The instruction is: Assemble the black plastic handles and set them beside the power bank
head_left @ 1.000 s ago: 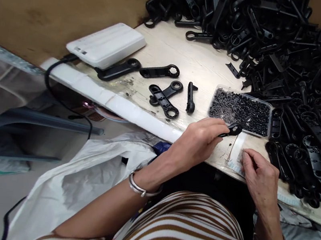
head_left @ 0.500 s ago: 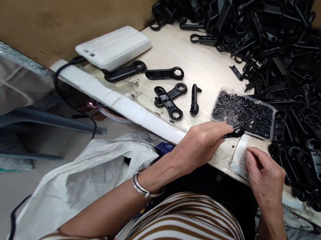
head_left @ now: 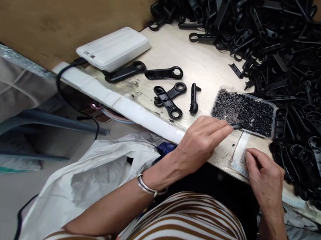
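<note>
My left hand (head_left: 201, 142) is closed around a black plastic ring-ended handle (head_left: 236, 126); only its tip shows beyond my fingers, just in front of the parts box. That clear plastic box (head_left: 273, 121) holds many tiny silver and black pieces. Over the table's front edge, beside a white tape strip (head_left: 242, 145), my right hand (head_left: 264, 177) has thumb and forefinger pressed together. Whatever lies between them, if anything, is too small or hidden to make out. A tiny dark piece (head_left: 233, 145) lies on the wood between my hands.
Several black handles (head_left: 168, 101) lie left of the box, near a white power bank (head_left: 114, 47) with a cable. A big heap of black plastic parts (head_left: 280, 54) covers the back and right of the table. Below the edge hangs a white plastic sack (head_left: 78, 180).
The handle in my left hand has turned, so its ring end no longer faces up to view. My right hand stays almost in place, still pinched.
</note>
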`<control>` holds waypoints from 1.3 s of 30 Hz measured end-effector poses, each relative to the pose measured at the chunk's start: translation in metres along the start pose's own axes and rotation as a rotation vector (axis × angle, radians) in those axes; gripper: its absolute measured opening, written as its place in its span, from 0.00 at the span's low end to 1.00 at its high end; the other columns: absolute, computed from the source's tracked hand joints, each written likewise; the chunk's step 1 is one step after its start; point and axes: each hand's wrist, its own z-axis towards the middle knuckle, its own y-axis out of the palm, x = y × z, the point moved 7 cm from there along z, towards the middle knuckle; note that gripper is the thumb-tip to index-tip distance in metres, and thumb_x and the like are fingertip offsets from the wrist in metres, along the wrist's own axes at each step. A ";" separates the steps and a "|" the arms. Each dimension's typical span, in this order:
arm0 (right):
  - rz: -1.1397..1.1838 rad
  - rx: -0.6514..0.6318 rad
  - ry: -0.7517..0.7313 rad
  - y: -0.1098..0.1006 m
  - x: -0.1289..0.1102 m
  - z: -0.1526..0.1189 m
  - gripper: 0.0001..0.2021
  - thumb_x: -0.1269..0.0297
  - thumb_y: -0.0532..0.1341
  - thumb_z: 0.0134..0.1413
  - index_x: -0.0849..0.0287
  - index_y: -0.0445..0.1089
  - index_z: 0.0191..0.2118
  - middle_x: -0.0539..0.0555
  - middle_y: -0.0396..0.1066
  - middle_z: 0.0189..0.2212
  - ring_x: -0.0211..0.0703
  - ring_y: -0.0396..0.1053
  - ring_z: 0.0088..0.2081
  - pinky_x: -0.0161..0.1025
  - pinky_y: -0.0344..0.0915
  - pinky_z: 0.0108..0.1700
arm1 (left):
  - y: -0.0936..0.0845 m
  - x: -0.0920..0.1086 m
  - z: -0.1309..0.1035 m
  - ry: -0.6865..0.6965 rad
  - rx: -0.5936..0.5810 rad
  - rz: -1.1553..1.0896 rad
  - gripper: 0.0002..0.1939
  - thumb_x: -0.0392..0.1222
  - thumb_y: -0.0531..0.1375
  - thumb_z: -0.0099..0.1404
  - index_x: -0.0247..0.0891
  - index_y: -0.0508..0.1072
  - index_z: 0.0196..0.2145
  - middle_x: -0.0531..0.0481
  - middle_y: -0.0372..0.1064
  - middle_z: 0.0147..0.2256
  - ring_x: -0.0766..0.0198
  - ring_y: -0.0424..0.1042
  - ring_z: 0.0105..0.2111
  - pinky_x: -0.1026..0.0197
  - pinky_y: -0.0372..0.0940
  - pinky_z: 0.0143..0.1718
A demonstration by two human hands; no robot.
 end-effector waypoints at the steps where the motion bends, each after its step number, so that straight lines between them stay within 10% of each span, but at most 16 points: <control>1: 0.003 -0.001 0.002 0.000 0.000 0.000 0.09 0.64 0.58 0.62 0.60 0.76 0.38 0.55 0.78 0.33 0.43 0.75 0.32 0.38 0.69 0.40 | -0.003 0.001 0.000 -0.002 0.036 0.005 0.13 0.31 0.48 0.72 0.34 0.71 0.44 0.43 0.76 0.41 0.62 0.72 0.41 0.58 0.64 0.44; 7: 0.000 0.009 -0.001 0.000 0.000 0.000 0.10 0.64 0.58 0.61 0.59 0.76 0.38 0.55 0.78 0.33 0.44 0.76 0.32 0.39 0.70 0.41 | 0.007 0.005 0.006 0.110 -0.123 0.163 0.14 0.31 0.47 0.72 0.33 0.73 0.36 0.47 0.77 0.33 0.63 0.72 0.33 0.54 0.61 0.44; 13: 0.000 -0.005 0.024 0.000 0.002 0.000 0.10 0.63 0.57 0.61 0.59 0.76 0.37 0.55 0.78 0.32 0.44 0.75 0.31 0.39 0.70 0.40 | -0.008 -0.003 0.006 0.105 0.070 0.084 0.12 0.31 0.49 0.71 0.31 0.73 0.38 0.43 0.78 0.37 0.60 0.74 0.36 0.57 0.65 0.39; 23: 0.108 -0.018 0.141 -0.001 0.008 0.002 0.10 0.60 0.59 0.60 0.58 0.76 0.37 0.52 0.77 0.28 0.40 0.73 0.26 0.36 0.69 0.35 | -0.008 -0.015 0.003 -0.261 -0.036 -0.291 0.10 0.32 0.63 0.62 0.33 0.76 0.43 0.48 0.80 0.39 0.65 0.79 0.37 0.69 0.70 0.39; 34: 0.185 0.073 0.178 -0.006 0.009 0.010 0.11 0.59 0.60 0.58 0.57 0.76 0.40 0.53 0.78 0.32 0.40 0.73 0.26 0.39 0.71 0.34 | -0.005 -0.018 0.002 -0.331 -0.111 -0.275 0.11 0.35 0.57 0.67 0.36 0.76 0.44 0.48 0.79 0.38 0.63 0.78 0.35 0.66 0.69 0.36; 39: 0.074 0.113 0.154 -0.013 0.026 0.012 0.11 0.59 0.60 0.59 0.58 0.76 0.41 0.55 0.78 0.34 0.45 0.75 0.32 0.43 0.72 0.40 | 0.006 -0.011 0.000 -0.253 -0.366 -0.180 0.13 0.29 0.51 0.67 0.37 0.75 0.40 0.49 0.78 0.33 0.62 0.75 0.34 0.59 0.63 0.40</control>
